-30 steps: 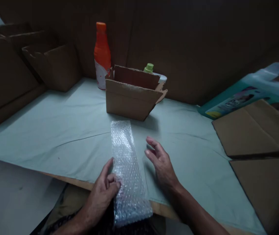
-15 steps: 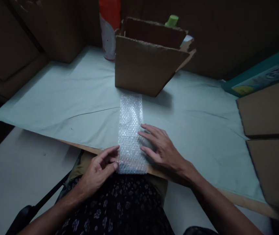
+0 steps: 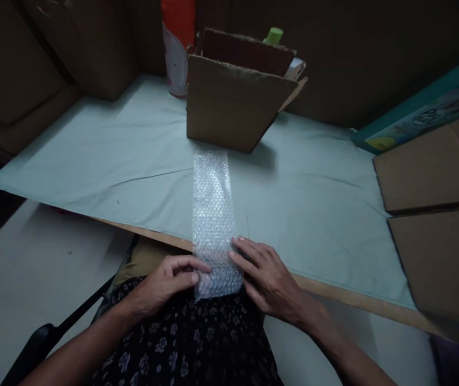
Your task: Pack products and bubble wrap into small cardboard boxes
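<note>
A long strip of clear bubble wrap (image 3: 212,209) runs down the cloth-covered table and over its front edge to my lap. My left hand (image 3: 169,281) is at the strip's lower left edge, thumb and forefinger closed on it. My right hand (image 3: 267,273) lies along the lower right edge. Its fingertips rest on the wrap with the fingers outstretched, and the thumb is partly hidden beside the edge. The near end of the strip sits slightly tilted over my dark floral clothing.
An open cardboard box (image 3: 229,102) stands just beyond the strip's far end, with a green cap (image 3: 273,36) behind it. A red and white container (image 3: 178,48) is to its left. Brown cardboard (image 3: 434,171) and a teal box (image 3: 418,110) occupy the right side.
My right hand has slid down the strip's edge toward me. My left forefinger has moved onto the wrap, and the strip's near end now hangs lower. The view has shifted slightly.
</note>
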Available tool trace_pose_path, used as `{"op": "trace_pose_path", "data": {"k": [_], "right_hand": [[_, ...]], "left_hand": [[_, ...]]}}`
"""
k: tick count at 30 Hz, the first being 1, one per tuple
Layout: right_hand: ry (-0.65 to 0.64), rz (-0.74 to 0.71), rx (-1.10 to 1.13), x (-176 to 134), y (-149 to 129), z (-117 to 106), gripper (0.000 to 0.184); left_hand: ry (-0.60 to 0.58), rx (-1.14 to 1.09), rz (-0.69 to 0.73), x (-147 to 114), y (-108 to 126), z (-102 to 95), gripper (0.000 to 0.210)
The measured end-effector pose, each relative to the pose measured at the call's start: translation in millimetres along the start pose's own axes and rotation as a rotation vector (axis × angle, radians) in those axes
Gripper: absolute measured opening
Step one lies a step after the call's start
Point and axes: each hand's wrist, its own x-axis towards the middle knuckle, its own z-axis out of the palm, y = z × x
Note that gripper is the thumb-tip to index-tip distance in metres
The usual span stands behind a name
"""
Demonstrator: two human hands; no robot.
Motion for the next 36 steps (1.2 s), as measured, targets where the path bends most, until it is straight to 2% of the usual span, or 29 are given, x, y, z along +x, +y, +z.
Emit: {"op": "trace_pose_path", "data": {"k": [4, 6, 8, 10, 13, 16, 18, 21, 23, 25, 29, 33, 36], "right_hand": [[0.178, -0.052, 0.068, 11, -8, 3, 0.082], [0.287, -0.020, 0.188, 25, -9, 5, 0.067], [0.369, 0.126, 0.274, 43, -6, 7, 0.048], [0.379, 0.280, 0.279, 62, 3, 10, 0.034], [0.328, 0.329, 0.174, 84, 23, 15, 0.030], [0.307, 0.320, -0.006, 90, 38, 17, 0.041], [0.343, 0.319, -0.078, 84, 41, 12, 0.052], [0.374, 0.247, -0.072, 66, 37, 0, 0.054], [0.338, 0.148, -0.038, 54, 32, -6, 0.050], [0.269, 0.048, -0.020, 47, 28, -6, 0.048], [0.163, -0.044, -0.016, 52, 27, 6, 0.037], [0.224, -0.120, 0.045, 64, 33, 13, 0.035], [0.253, -0.085, 0.077, 67, 35, 13, 0.032]], "left_hand": [[-0.045, -0.404, -0.034, 2, 5, -2.2, 0.033], [-0.058, -0.448, 0.011, 2, 10, -3.7, 0.040], [-0.008, -0.391, 0.113, 0, 15, -4.6, 0.052], [0.125, -0.221, 0.247, -2, 18, -4.3, 0.061], [0.345, 0.253, 0.478, 1, 19, -1.3, 0.050], [0.388, 0.794, 0.763, 15, 17, 2.8, 0.038], [0.381, 1.047, 0.874, 26, 15, 4.4, 0.035], [0.433, 1.239, 0.891, 36, 18, 3.9, 0.034], [0.466, 1.287, 0.907, 38, 21, 2.2, 0.035], [0.440, 1.311, 0.936, 39, 25, 0.6, 0.036], [0.344, 1.362, 0.935, 43, 28, -0.6, 0.040], [0.366, 1.372, 0.901, 49, 24, -1.9, 0.035], [0.354, 1.308, 0.864, 50, 25, -4.1, 0.029]]}}
